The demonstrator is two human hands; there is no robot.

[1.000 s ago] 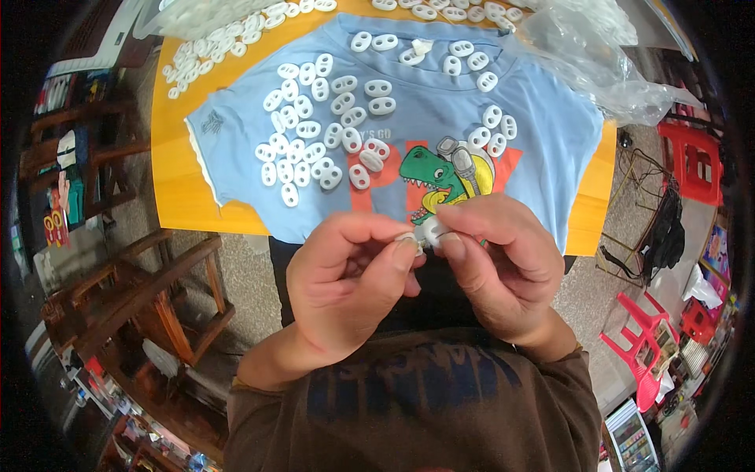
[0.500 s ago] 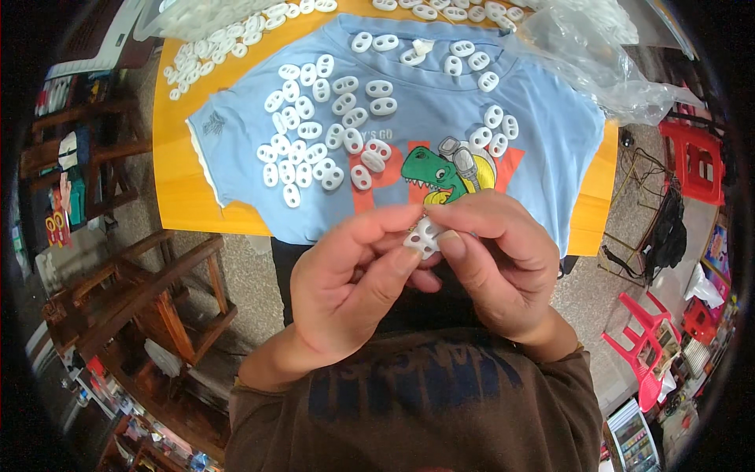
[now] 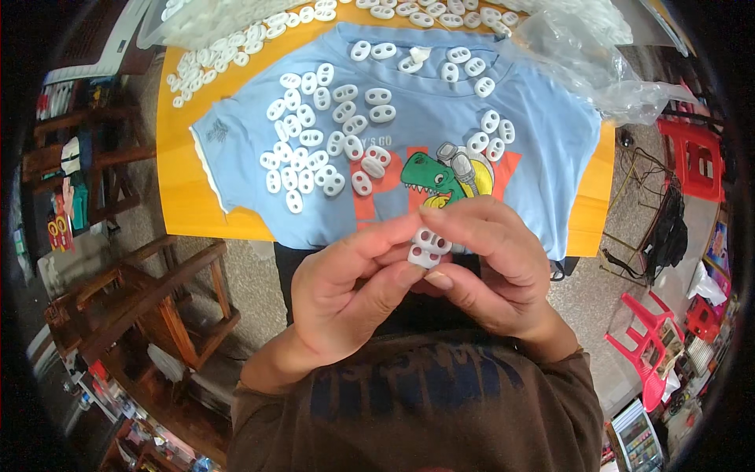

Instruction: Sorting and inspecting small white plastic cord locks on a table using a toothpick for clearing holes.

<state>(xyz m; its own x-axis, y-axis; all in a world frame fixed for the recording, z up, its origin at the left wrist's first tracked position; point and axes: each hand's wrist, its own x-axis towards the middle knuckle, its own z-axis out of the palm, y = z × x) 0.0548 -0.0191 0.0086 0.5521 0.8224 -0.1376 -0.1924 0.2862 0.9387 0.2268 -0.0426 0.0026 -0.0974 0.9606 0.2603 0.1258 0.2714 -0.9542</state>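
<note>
With our left hand (image 3: 340, 293) and right hand (image 3: 502, 271) nearly closed, we pinch two adjoining white two-holed pieces (image 3: 425, 257) at mid-frame, below the dinosaur print (image 3: 425, 171) of a blue shirt (image 3: 242, 157), dotted with loose pieces (image 3: 311, 138), on the upper frame's yellow table (image 3: 182, 193).

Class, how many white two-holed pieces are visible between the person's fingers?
2: an upper piece and a lower piece below it, both between the left hand and right hand. More may be hidden.
</note>
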